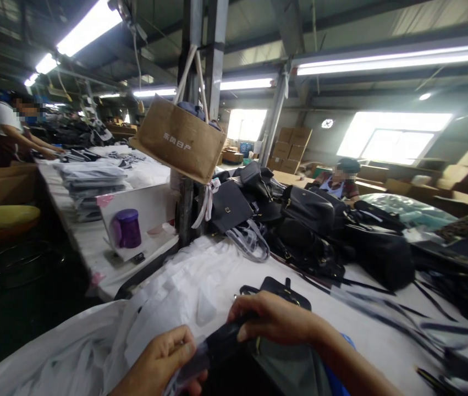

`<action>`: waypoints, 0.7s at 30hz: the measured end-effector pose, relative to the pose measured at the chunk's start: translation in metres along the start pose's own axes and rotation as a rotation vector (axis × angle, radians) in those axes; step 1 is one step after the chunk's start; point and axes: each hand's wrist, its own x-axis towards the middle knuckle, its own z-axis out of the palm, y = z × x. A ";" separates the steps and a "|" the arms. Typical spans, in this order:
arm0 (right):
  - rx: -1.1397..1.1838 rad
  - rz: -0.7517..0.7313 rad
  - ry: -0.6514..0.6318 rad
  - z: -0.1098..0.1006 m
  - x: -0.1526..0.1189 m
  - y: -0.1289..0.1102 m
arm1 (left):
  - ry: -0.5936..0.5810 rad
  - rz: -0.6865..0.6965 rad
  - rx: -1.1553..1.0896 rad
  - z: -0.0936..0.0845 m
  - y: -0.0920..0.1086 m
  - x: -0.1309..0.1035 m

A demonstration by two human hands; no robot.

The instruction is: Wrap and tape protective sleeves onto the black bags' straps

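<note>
The left hand (168, 357) has its thumb and fingers closed on clear plastic (188, 367) at the near end of a black strap (225, 340), and the right hand (266, 316) pinches the strap's far end, so the strap runs slanting between the two. The plastic seems to cover just the near end; the middle looks bare, so the covering appears only part done, with the far stretch uncovered. Just below the right hand lies a dark bag (293, 363), its front lower edge cut off from view, and a bit of blue (344, 357) shows by its right side. A small black flap (287, 289) sits just beyond the right hand. The white table (365, 330) spreads right, with loose straps on it; a heap of white sheets (188, 275) lies left of the hands. Further off is a pile of black bags (312, 214), whose straps look unwrapped where they show. To the left stand a purple cup (128, 228), a stack of packets (93, 190) and a yellow stool (5, 217). A tan tote (180, 137) hangs on a post (186, 214). Farther away, one co-worker (3, 121) bends over a table at left, another (336, 181) is behind the bags, and cartons (289, 148) stand near bright windows (394, 135).
</note>
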 end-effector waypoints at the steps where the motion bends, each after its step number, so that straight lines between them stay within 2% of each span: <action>1: -0.039 0.011 0.020 -0.002 0.002 -0.002 | 0.007 -0.009 0.010 0.000 0.004 0.002; 7: -0.164 0.033 0.099 -0.015 0.019 -0.011 | 0.047 0.071 0.137 -0.001 0.039 0.013; 10: -0.160 0.025 0.120 -0.021 0.022 -0.011 | 0.047 0.078 0.190 -0.003 0.049 0.018; 17: -0.147 0.048 0.164 -0.018 0.032 -0.008 | -0.006 0.184 0.132 -0.009 0.042 0.039; 21: -0.130 0.065 0.176 -0.018 0.035 -0.010 | 0.003 0.202 0.221 -0.010 0.045 0.049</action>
